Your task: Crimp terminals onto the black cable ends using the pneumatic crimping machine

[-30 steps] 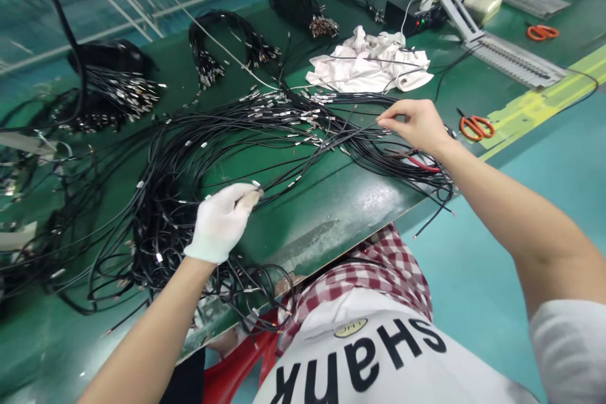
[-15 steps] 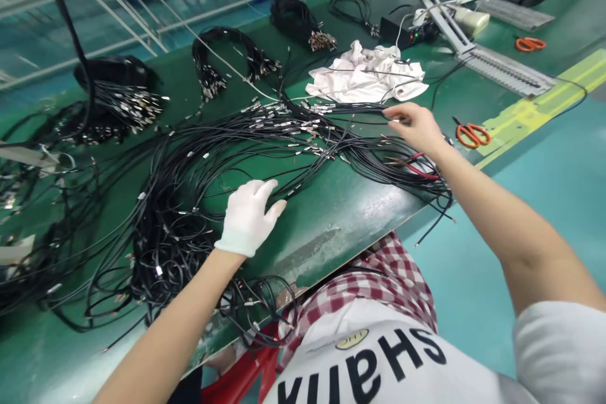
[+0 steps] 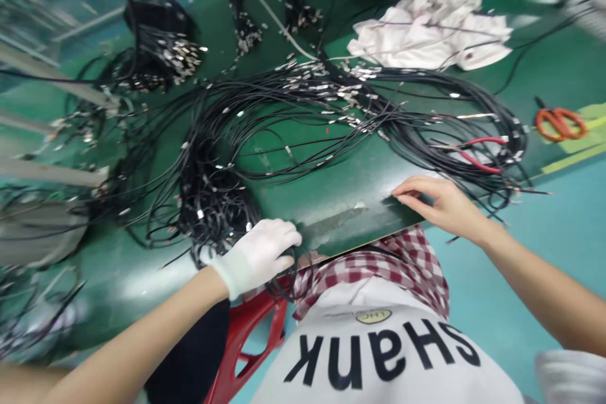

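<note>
My left hand point(image 3: 262, 249), in a white glove, is over the front of a tangled heap of black cables point(image 3: 208, 196). Its thumb stands apart from the fingers, and I see nothing gripped between them. My bare right hand point(image 3: 435, 205) hovers by the table's front edge, thumb and fingertips pinched together; whether something tiny is in the pinch cannot be made out. Beyond it, red-handled pliers point(image 3: 483, 154) lie among a loop of black cables point(image 3: 411, 132). White tags and bright ends point(image 3: 341, 88) cluster where the cable bundles cross.
Orange-handled scissors point(image 3: 561, 123) lie at the right, by yellow tape point(image 3: 580, 139). A crumpled white cloth point(image 3: 430, 31) and more cable bundles point(image 3: 165, 44) sit at the back of the green table point(image 3: 341, 202). A red stool point(image 3: 250, 341) stands below the front edge.
My right hand has come back from the far cables to the front edge, its fingers pinched. My left hand has moved nearer the front edge. The view has shifted.
</note>
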A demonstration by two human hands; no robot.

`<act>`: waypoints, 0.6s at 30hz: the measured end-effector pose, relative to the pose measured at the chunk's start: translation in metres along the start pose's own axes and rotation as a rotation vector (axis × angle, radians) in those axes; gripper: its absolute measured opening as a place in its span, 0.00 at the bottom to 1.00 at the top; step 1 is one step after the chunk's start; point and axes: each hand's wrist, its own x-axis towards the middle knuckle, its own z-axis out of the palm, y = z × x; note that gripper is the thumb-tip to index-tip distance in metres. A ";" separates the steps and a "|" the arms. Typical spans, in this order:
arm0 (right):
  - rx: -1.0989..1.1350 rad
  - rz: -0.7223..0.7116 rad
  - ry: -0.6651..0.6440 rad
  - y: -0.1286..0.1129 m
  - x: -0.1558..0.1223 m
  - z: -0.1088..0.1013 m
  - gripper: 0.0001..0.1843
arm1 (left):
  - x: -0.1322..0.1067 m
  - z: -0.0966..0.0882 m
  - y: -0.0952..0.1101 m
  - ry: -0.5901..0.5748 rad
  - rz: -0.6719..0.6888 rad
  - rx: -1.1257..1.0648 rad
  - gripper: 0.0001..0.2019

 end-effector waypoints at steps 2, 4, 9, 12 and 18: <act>-0.012 -0.014 -0.043 -0.001 0.002 0.011 0.13 | 0.004 0.001 0.000 0.001 -0.033 0.039 0.08; -0.011 -0.029 -0.066 -0.003 0.003 0.019 0.12 | 0.007 0.002 -0.005 0.006 -0.046 0.028 0.08; -0.031 -0.052 -0.128 -0.007 -0.001 0.025 0.12 | 0.008 -0.008 -0.017 0.133 0.027 -0.304 0.10; -0.035 -0.027 -0.166 -0.016 0.000 0.029 0.13 | 0.016 -0.021 -0.010 0.338 -0.051 -0.438 0.10; 0.275 0.041 -0.272 -0.044 0.009 0.075 0.32 | 0.060 -0.016 0.007 0.490 -0.242 -0.481 0.09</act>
